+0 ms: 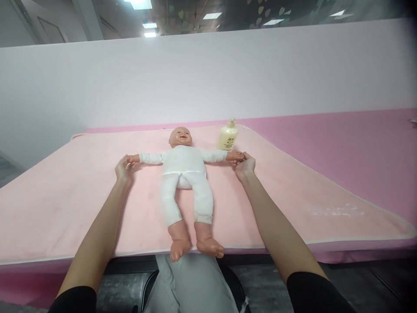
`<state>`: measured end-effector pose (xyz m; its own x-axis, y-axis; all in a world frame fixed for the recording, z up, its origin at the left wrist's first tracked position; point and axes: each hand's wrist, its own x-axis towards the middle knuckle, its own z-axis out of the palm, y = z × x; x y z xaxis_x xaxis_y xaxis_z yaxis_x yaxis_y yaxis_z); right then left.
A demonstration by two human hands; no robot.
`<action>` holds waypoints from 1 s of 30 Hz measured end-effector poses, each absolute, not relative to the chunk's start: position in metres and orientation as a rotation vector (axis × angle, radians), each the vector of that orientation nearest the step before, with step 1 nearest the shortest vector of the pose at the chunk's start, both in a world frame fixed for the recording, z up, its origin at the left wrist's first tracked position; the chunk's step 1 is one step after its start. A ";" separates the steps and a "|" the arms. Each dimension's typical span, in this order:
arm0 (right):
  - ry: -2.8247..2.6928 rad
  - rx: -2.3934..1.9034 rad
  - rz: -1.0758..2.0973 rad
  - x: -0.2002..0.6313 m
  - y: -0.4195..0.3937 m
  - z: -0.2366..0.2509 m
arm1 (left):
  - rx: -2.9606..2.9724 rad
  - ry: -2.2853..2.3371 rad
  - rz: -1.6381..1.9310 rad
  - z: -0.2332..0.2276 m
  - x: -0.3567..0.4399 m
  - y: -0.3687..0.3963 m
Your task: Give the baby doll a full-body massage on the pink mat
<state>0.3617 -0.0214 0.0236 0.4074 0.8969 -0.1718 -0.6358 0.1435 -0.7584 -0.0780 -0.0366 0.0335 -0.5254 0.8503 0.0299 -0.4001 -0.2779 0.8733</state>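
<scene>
Center frame, the doll [185, 174] lies face-up on the pink mat [65, 191], arms stretched wide. The left hand [123, 168] grips one doll hand at center-left, the right hand [245, 163] pinches the other at center-right. A lotion bottle [227, 135] stands just above.

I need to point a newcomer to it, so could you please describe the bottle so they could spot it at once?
Start from the pale pink mat spread over the pink table, where a baby doll in white lies on its back with its arms spread. The bottle stands upright near the mat's far edge, just beyond the doll's hand held by the person's right hand. It is the only pale yellow pump bottle there.
</scene>
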 end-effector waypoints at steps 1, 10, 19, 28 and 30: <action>-0.313 -0.868 1.147 0.361 -0.023 0.025 | 0.642 1.093 1.901 0.033 -0.078 -0.037; -0.275 -0.844 1.169 0.359 -0.027 0.029 | 0.595 1.213 1.920 0.033 -0.078 -0.033; -0.286 -0.837 1.187 0.363 -0.025 0.027 | 0.633 1.215 1.922 0.031 -0.078 -0.032; -0.321 -0.883 1.159 0.362 -0.022 0.026 | 0.657 1.209 1.919 0.033 -0.079 -0.033; -0.340 -0.912 1.157 0.361 -0.022 0.027 | 0.660 1.209 1.919 0.033 -0.079 -0.033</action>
